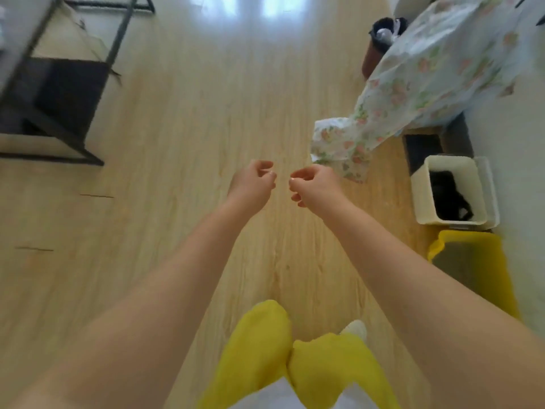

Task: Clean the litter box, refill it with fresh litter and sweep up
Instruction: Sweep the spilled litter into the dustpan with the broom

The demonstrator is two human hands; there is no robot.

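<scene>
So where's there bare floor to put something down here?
The widest bare stretch of pale wooden floor lies ahead of both empty hands, between the black metal frame and the floral cloth. The wall side is crowded: white bin, yellow tray, dark round bin.

Bright, even daylight. Two white glare patches lie on the wood floor at the top edge. Shadows are faint. Motion blur softens the whole frame; wide-angle distortion bends the black shelf frame at left.
</scene>
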